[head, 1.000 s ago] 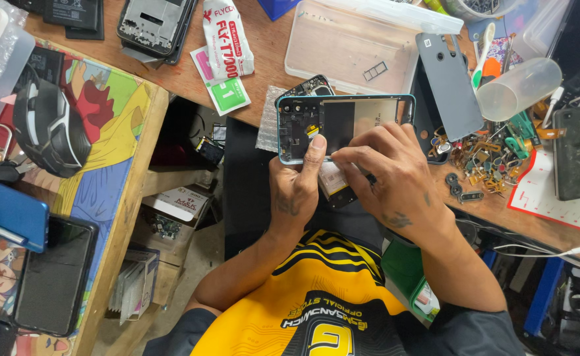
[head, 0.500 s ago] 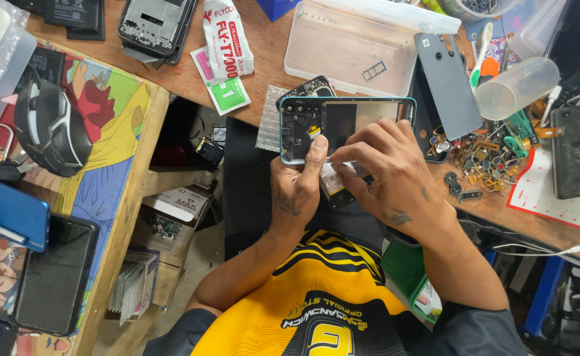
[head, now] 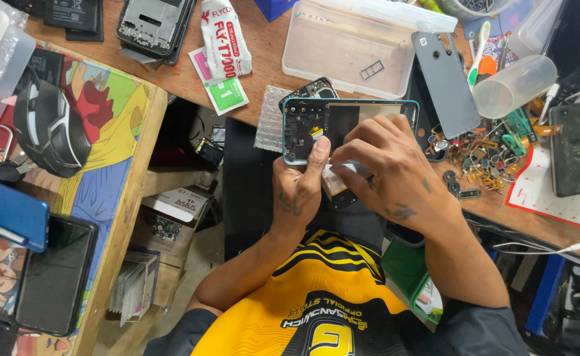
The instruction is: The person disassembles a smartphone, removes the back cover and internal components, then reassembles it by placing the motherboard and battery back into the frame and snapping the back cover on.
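Phone chassis, opened and teal-edged, sat just above the middle of the frame, its bare inner side facing me with a dark battery bay showing. My left hand was clenched around its lower left corner, thumb stretched up across the inner face. My right hand lay over the lower right part of the chassis, fingers curled down and pinching a small flat part against its lower edge; what exactly that part was I could not tell.

Nearest the bottom of the frame was my yellow-and-black jersey. At lower left a dark phone lay screen up on a side table covered in cartoon print, with a blue phone just above it and a black computer mouse higher still.

Right of my hands, a scatter of small metal parts lay on the wooden bench, beside a black phone at the right edge. Further up lay a grey back cover, a clear plastic cup on its side, and a clear plastic tray. At the top, a white glue tube lay beside another stripped phone frame.
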